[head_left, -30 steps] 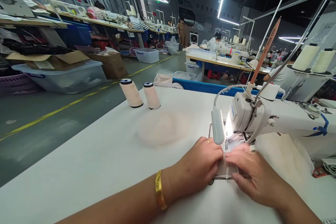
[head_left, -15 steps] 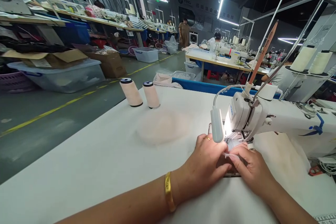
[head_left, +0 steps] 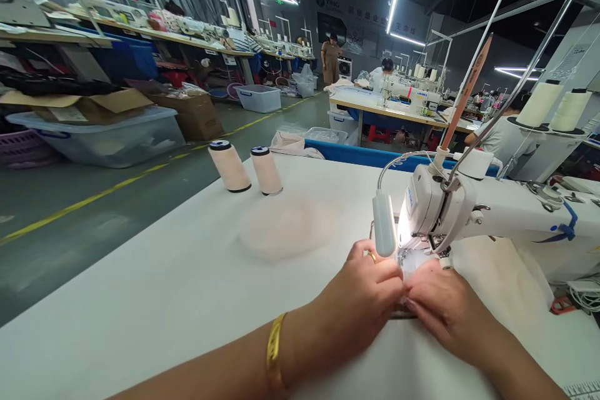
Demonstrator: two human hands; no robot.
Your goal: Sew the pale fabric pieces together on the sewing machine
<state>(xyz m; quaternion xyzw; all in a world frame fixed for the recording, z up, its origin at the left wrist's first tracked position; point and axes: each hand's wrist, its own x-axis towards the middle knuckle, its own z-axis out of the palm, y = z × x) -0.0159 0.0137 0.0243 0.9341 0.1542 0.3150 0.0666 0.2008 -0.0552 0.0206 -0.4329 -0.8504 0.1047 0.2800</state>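
My left hand and my right hand meet fingertip to fingertip just in front of the needle area of the white sewing machine. Both pinch a small piece of pale sheer fabric lit by the machine's lamp. Most of the fabric is hidden under my fingers. A gold bangle sits on my left wrist, a ring on a left finger.
Two pale thread cones stand at the far left of the white table. A faint pile of sheer fabric lies mid-table. Two more cones sit on the stand at right. Other workers and benches fill the background.
The pale fabric strip that lay flat between my hands has been drawn up under the needle. Both hands have moved forward and closed together over it.
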